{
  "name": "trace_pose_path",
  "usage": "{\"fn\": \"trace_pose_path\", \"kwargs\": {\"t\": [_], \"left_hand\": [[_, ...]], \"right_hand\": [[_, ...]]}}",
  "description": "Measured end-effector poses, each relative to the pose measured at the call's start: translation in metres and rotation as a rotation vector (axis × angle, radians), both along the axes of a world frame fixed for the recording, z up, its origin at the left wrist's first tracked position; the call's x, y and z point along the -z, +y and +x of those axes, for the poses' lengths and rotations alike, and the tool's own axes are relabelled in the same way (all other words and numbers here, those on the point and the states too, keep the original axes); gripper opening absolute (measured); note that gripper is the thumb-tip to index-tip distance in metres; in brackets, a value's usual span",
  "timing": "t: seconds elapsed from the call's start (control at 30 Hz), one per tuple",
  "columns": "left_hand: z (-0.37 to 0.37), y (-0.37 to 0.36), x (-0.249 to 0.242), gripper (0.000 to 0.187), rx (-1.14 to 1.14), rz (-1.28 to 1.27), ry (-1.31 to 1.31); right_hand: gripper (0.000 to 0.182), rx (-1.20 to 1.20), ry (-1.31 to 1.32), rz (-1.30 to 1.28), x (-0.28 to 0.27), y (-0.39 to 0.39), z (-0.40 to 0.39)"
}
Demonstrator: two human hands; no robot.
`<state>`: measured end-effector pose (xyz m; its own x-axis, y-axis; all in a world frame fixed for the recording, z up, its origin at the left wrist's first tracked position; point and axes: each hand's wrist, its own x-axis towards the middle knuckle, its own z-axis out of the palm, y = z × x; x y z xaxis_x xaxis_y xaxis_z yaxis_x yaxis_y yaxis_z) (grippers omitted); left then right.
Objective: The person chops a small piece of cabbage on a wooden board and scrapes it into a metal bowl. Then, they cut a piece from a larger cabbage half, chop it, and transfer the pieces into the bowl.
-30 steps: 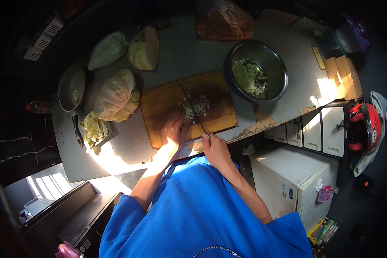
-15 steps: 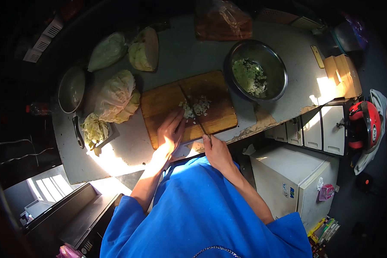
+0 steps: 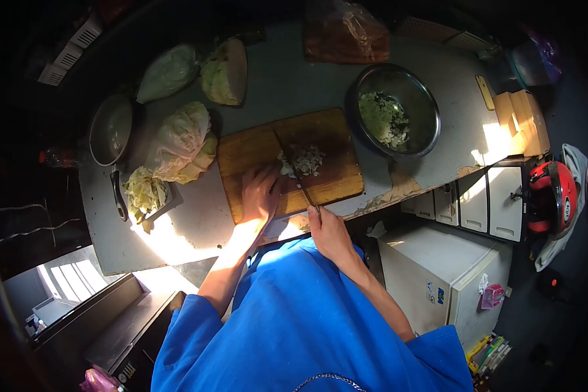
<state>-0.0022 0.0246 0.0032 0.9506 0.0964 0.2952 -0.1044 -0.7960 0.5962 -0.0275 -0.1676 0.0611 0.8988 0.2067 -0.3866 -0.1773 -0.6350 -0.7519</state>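
Head view, places by the wooden cutting board (image 3: 249, 153). One knife (image 3: 306, 194), over the board, handle in the right hand (image 3: 328, 230), whose fingers are clamped on it at the near edge. Left hand (image 3: 260, 196): at the board, left of the blade; from where I stand I cannot tell whether its fingers grip anything. Pale chopped pieces (image 3: 311, 161): on the board, mostly right of the blade. One steel bowl (image 3: 426, 108), right of the board, containing chopped bits, white and green. One pan (image 3: 112, 130), far left of the board, past the cabbage (image 3: 181, 134). Knife tip: toward the board's far edge; long axis slanting from near right to far left.
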Motion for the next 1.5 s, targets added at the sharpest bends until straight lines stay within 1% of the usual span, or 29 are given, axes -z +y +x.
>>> {"fn": "trace_pose_path", "kwargs": {"t": [0.07,0.13,0.23,0.33,0.4,0.47,0.53,0.6,0.63,0.7,0.73,0.8,0.83,0.9,0.97,1.1,1.17,1.27,1.37,1.5], "left_hand": [[-0.002,0.003,0.0,0.032,-0.011,-0.041,0.031],[-0.005,0.005,-0.005,0.033,-0.017,-0.084,0.063],[-0.012,0.009,-0.008,0.034,-0.056,-0.065,0.05],[-0.012,0.009,-0.01,0.035,-0.046,-0.041,0.039],[-0.009,0.006,-0.008,0.032,-0.025,0.017,0.045],[-0.005,0.005,-0.008,0.031,-0.025,0.059,0.054],[-0.003,0.005,-0.008,0.03,-0.024,0.097,0.075],[-0.001,0.006,-0.008,0.028,-0.028,-0.026,0.051],[-0.003,0.006,-0.011,0.028,-0.026,-0.028,0.056],[-0.007,0.007,-0.016,0.027,-0.103,-0.256,0.08],[-0.01,0.009,-0.014,0.027,-0.102,-0.256,0.088],[-0.015,0.014,-0.011,0.025,-0.068,-0.065,0.048],[-0.014,0.014,-0.009,0.025,-0.07,-0.065,0.038],[-0.013,0.013,-0.005,0.024,-0.003,0.028,-0.008],[-0.009,0.011,0.001,0.023,-0.016,0.031,-0.023],[-0.012,0.009,-0.002,0.022,-0.052,0.0,-0.009],[-0.012,0.011,-0.005,0.022,-0.055,0.01,-0.028],[-0.018,0.014,-0.003,0.022,-0.041,0.026,-0.031],[-0.011,0.015,-0.002,0.023,-0.036,0.002,-0.046],[-0.012,0.02,-0.012,0.023,-0.045,0.003,-0.052]], "right_hand": [[0.038,-0.006,0.022,0.028,-0.007,0.002,0.0],[0.039,-0.021,0.015,-0.004,0.004,0.003,-0.002],[0.04,-0.032,-0.01,-0.058,0.009,0.006,-0.001],[0.04,-0.037,-0.026,-0.091,0.011,0.008,-0.004],[0.04,-0.04,-0.025,-0.103,0.009,0.006,-0.002],[0.041,-0.022,0.005,0.013,0.001,0.004,-0.001],[0.038,-0.009,-0.002,0.031,-0.008,0.006,-0.005],[0.035,0.004,-0.01,0.048,-0.007,0.007,-0.007],[0.038,-0.032,-0.004,-0.001,-0.002,0.008,-0.007],[0.041,-0.064,0.008,-0.051,0.002,0.009,-0.007],[0.041,-0.06,0.013,-0.077,0.002,0.011,-0.007],[0.041,-0.057,0.016,-0.1,0.003,0.014,-0.01],[0.042,-0.052,0.0,-0.109,0.005,0.013,-0.01],[0.042,-0.053,-0.028,-0.118,0.003,0.011,-0.006],[0.041,-0.032,0.0,0.034,-0.003,0.009,-0.005],[0.04,-0.035,0.016,0.044,0.0,0.011,-0.011],[0.039,-0.065,-0.024,-0.019,0.009,0.011,-0.014],[0.041,-0.043,0.027,-0.081,-0.004,0.017,-0.009],[0.043,-0.058,-0.054,-0.07,0.01,0.013,-0.011],[0.043,-0.039,0.01,0.006,-0.006,0.013,-0.015]]}}
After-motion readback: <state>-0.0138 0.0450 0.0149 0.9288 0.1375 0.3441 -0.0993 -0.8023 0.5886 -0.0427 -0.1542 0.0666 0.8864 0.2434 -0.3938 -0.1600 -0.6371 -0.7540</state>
